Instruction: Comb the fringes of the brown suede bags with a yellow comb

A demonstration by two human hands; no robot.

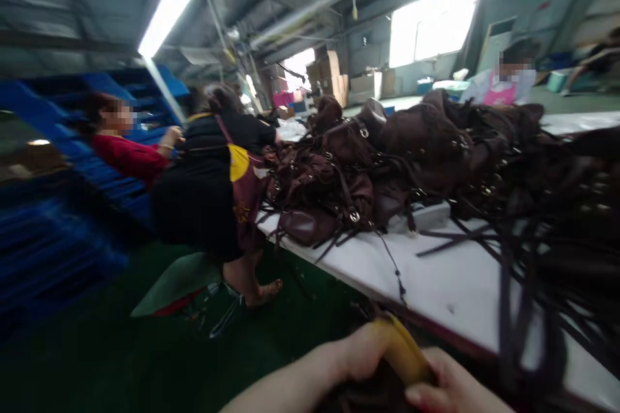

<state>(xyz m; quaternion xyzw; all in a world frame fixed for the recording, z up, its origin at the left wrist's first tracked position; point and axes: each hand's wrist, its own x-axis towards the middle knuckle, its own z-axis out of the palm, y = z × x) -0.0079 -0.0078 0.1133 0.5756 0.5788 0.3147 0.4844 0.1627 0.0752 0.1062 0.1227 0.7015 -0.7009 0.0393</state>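
My left hand (pixel 364 352) comes in from the bottom edge and is closed around the near end of a yellow object (pixel 402 352) that I cannot identify. My right hand (pixel 448 390) sits just to its right, thumb pressed against the same yellow object. Both hands hover over a dark brown item (pixel 372 393) at the bottom of the view, close to the front edge of the white table (pixel 436 284). Dark straps (pixel 513 310) hang blurred just right of my hands.
A heap of brown leather bags (pixel 387 161) covers the white table. A seated person in black with a yellow-and-maroon apron (pixel 217 181) works at the table's left end, beside a person in red (pixel 126 155). Another person in pink (pixel 501 87) stands far back. Blue pallets (pixel 58 219) line the left.
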